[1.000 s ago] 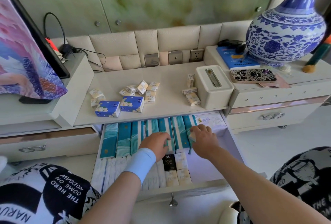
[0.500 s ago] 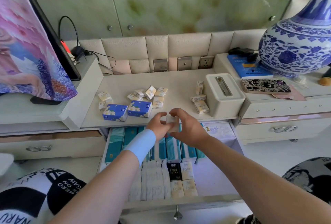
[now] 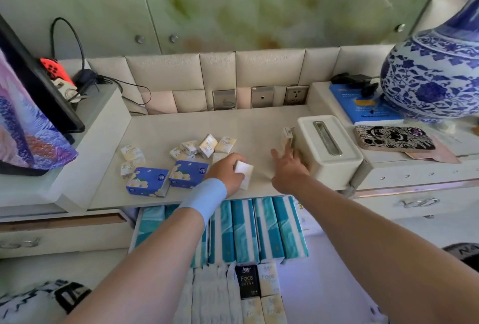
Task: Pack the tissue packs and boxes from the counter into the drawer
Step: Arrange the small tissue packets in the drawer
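Small white tissue pack (image 3: 245,171) sits over the front of the counter (image 3: 259,126), the left hand (image 3: 226,171) curled round it. Right hand (image 3: 287,168) is spread open and holds nothing visible, fingers reaching toward an upright pack (image 3: 287,136) beside the dispenser (image 3: 328,147). Loose packs (image 3: 207,145) and blue boxes (image 3: 147,181) lie on the counter. Drawer (image 3: 326,266) is open below, its rear row filled by teal packs (image 3: 245,230). Risk: straight fingers could topple the upright pack off the edge, missing the drawer

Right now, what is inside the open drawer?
A row of teal tissue packs; nearer, white packs, one black Face pack and cream Face packs. The left forearm covers some; the counter hides the back of the drawer.
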`<state>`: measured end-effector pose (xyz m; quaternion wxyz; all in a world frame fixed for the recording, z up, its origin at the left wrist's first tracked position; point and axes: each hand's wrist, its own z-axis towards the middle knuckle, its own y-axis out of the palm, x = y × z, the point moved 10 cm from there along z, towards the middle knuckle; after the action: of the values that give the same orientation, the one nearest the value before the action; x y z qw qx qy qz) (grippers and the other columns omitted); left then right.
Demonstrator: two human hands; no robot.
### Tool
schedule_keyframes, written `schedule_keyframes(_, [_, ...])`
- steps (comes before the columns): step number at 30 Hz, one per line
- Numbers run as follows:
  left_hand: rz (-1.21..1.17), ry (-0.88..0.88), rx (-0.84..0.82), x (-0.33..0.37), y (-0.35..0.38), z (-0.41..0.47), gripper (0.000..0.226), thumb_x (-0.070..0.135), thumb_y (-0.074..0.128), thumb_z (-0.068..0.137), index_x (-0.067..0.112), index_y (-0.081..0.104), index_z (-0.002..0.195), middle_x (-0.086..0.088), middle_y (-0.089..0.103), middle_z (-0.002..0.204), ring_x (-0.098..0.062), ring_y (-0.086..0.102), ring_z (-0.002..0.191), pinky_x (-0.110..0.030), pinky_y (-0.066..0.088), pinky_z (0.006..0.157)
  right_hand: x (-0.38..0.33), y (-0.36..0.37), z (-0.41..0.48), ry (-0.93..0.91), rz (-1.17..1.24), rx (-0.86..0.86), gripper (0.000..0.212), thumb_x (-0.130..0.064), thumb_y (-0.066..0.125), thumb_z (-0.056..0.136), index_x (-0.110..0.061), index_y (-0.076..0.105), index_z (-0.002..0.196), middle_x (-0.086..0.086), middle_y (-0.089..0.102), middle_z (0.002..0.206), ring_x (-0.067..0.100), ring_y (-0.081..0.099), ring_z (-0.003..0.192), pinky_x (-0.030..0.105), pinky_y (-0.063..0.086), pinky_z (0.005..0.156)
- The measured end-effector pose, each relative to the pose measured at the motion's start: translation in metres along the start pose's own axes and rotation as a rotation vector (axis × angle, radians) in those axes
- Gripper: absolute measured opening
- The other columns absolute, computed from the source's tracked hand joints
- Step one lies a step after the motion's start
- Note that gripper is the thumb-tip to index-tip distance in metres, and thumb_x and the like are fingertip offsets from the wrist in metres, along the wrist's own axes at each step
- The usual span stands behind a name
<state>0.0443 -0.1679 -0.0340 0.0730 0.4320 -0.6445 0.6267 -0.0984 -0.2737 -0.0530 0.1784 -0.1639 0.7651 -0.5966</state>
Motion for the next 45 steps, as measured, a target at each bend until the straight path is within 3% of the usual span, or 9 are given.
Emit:
schedule_keyframes(4, [-0.044,-0.023,0.032,-0.007,0.012,0.002,0.028,0.029,0.059,0.087,0.044,0.055,0.111,0.009,0.065,0.100,-0.019,0.061,0.095,-0.028,0.048,0.079,0.004,0.005,0.000,0.081,0.047,0.109,0.081,-0.020,0.054,0.086,-0.022,0.008,0.153,0.016,0.019,0.152,0.033,0.030,0.130,0.043,0.039,0.102])
schedule_keyframes(7, [-0.107,-0.033,0.021,-0.014,0.021,-0.006,0.028,0.030,0.060,0.085,0.044,0.056,0.109,0.009,0.065,0.099,-0.017,0.062,0.093,-0.029,0.051,0.078,0.006,0.007,-0.003,0.078,0.099,0.165,0.059,-0.023,0.054,0.082,-0.019,0.035,0.137,0.011,0.030,0.139,0.030,0.034,0.122,0.041,0.042,0.098])
schedule_keyframes(10, [-0.123,-0.040,0.004,-0.018,0.028,-0.021,0.025,0.024,0.057,0.084,0.041,0.056,0.103,0.011,0.063,0.093,-0.015,0.062,0.086,-0.027,0.050,0.071,0.005,0.017,-0.010,0.080,0.146,0.163,0.048,-0.019,0.052,0.080,-0.023,0.041,0.127,0.010,0.030,0.134,0.031,0.032,0.122,0.043,0.038,0.099])
schedule_keyframes(18, [-0.019,-0.026,-0.099,-0.015,0.037,-0.077,0.021,0.025,0.054,0.086,0.031,0.054,0.106,0.007,0.062,0.100,-0.014,0.058,0.081,-0.022,0.041,0.057,-0.018,0.021,-0.050,-0.201,0.146,0.197,0.033,-0.007,0.057,0.086,-0.018,0.054,0.117,0.011,0.046,0.118,0.029,0.046,0.105,0.039,0.051,0.081])
schedule_keyframes(28, [0.181,0.016,-0.359,-0.038,0.098,-0.156,0.025,0.032,0.059,0.084,0.031,0.053,0.108,0.005,0.058,0.092,-0.021,0.061,0.084,-0.030,0.049,0.068,-0.017,0.071,-0.150,-0.140,0.654,-0.020,0.017,-0.004,0.057,0.081,-0.016,0.062,0.091,-0.002,0.061,0.079,0.015,0.056,0.069,0.025,0.044,0.059])
schedule_keyframes(32, [0.324,-0.010,-0.405,-0.053,0.116,-0.180,0.028,0.035,0.055,0.087,0.032,0.056,0.115,-0.005,0.061,0.112,-0.028,0.059,0.105,-0.034,0.050,0.090,-0.012,0.105,-0.188,-0.179,0.701,-0.108,0.013,-0.009,0.067,0.085,-0.018,0.059,0.093,0.001,0.063,0.088,0.019,0.059,0.080,0.030,0.048,0.072])
schedule_keyframes(35, [0.563,0.098,-0.443,-0.049,0.127,-0.185,0.022,0.032,0.049,0.091,0.025,0.060,0.109,-0.005,0.065,0.109,-0.030,0.056,0.106,-0.044,0.034,0.106,-0.014,0.127,-0.205,-0.203,0.646,-0.233,0.017,-0.019,0.064,0.092,-0.014,0.060,0.108,0.005,0.066,0.104,0.018,0.059,0.090,0.024,0.043,0.070])
schedule_keyframes(41, [0.847,0.249,-0.505,-0.050,0.145,-0.195,0.034,0.027,0.050,0.094,0.031,0.064,0.125,-0.003,0.061,0.127,-0.027,0.048,0.123,-0.040,0.024,0.110,-0.001,0.140,-0.209,-0.091,0.565,-0.331,0.020,-0.021,0.046,0.101,-0.010,0.054,0.116,0.011,0.061,0.123,0.021,0.055,0.101,0.025,0.041,0.084])
schedule_keyframes(45, [0.928,0.236,-0.578,-0.054,0.156,-0.202,0.030,0.023,0.047,0.094,0.023,0.072,0.111,-0.001,0.067,0.117,-0.031,0.047,0.128,-0.041,0.022,0.113,0.008,0.146,-0.205,-0.013,0.624,-0.352,0.030,-0.017,0.045,0.100,-0.010,0.044,0.129,0.010,0.053,0.135,0.023,0.052,0.116,0.032,0.043,0.099])
